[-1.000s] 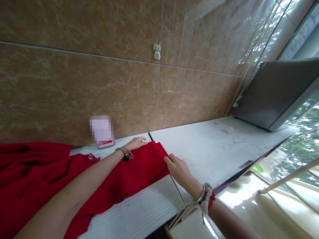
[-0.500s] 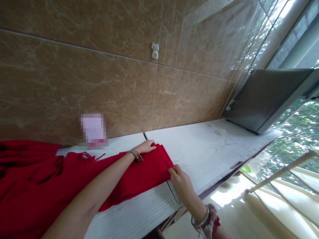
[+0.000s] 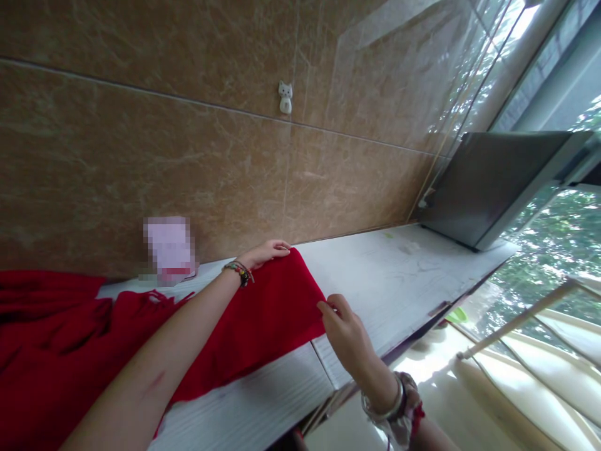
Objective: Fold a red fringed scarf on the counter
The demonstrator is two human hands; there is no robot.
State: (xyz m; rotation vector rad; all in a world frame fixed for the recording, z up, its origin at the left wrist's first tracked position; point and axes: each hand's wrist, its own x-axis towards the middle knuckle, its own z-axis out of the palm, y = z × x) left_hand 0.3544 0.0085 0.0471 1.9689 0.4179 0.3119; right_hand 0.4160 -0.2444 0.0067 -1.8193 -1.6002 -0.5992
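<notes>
Surface with a white, faintly grained top is set along a brown marbled wall and is crossed by a dark seam. On the wall a small white cat-shaped figure is fixed beside a tile joint. At the far right end a dark grey boxy thing is stood on the surface, and foliage is seen beyond it. Near the wall a pale pink item is blurred past reading.

Red cloth is spread over the left part of the surface and bunched into folds at the far left; its right end is carried past the seam. Its upper right corner is pinched by the fingers of the left hand, close to the wall. Its right edge is pinched lower down between thumb and forefinger of the right hand, the edge being drawn straight between the two. Whether that end is lifted cannot be told.

Room for moving is given to the right, where the white top runs on to the boxy thing. The front edge is bordered by a lower, sunlit area with a pole and a green object.
</notes>
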